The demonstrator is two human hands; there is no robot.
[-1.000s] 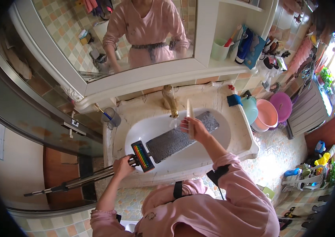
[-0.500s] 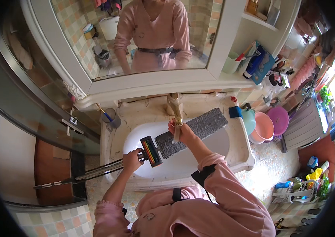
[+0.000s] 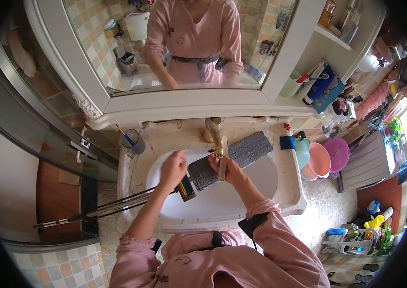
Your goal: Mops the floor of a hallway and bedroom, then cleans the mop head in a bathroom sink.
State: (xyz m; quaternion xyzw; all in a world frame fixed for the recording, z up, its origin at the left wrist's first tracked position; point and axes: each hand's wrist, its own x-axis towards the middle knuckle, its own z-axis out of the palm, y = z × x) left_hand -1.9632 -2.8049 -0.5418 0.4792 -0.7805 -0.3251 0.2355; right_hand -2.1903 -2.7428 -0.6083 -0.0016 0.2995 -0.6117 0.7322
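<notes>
A flat mop lies across the white sink basin [image 3: 261, 185], its dark grey pad [image 3: 251, 150] slanting up to the right. Beside the pad's lower-left end is a black mop-head piece [image 3: 187, 190] with coloured stripes, and the long metal handle [image 3: 122, 204] runs off past the counter to the left. My left hand [image 3: 173, 170] hovers just above the striped piece, fingers loosely apart and holding nothing. Beneath the gold faucet [image 3: 217, 137] is my right hand [image 3: 231, 170], close over the pad; the spout partly covers its outstretched fingers.
A grey cup [image 3: 136, 144] with a brush stands at the counter's left back corner. On the right are a blue cloth [image 3: 287, 142] and pink [image 3: 318, 162] and purple [image 3: 337, 152] basins. A mirror cabinet [image 3: 179, 106] overhangs the back of the counter.
My left hand has let go of the mop by the striped piece and risen up and slightly right. My right hand has shifted a little lower under the faucet.
</notes>
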